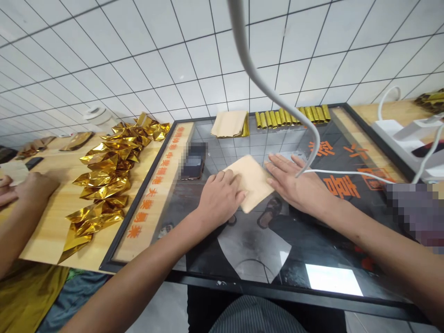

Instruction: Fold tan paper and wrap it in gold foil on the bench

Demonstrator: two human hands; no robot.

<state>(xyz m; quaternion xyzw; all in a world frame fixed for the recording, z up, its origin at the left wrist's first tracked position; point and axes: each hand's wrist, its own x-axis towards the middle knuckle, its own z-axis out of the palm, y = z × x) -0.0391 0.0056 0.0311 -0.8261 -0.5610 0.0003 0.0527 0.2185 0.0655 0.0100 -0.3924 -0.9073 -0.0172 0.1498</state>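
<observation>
A tan folded paper sheet (252,181) lies on the glass-topped table (243,240) in front of me. My left hand (220,198) rests on the sheet's left side with its fingers curled, pressing down. My right hand (294,181) lies flat, fingers stretched out, against the sheet's right edge. Both hands touch the sheet and neither lifts it.
A stack of tan-and-gold sheets (231,124) and a row of gold rolls (293,115) sit at the table's far edge. A pile of gold foil pieces (107,180) covers the wooden table on the left, where another person's hand (33,185) works. A white cable (263,88) hangs overhead; a power strip (398,132) lies right.
</observation>
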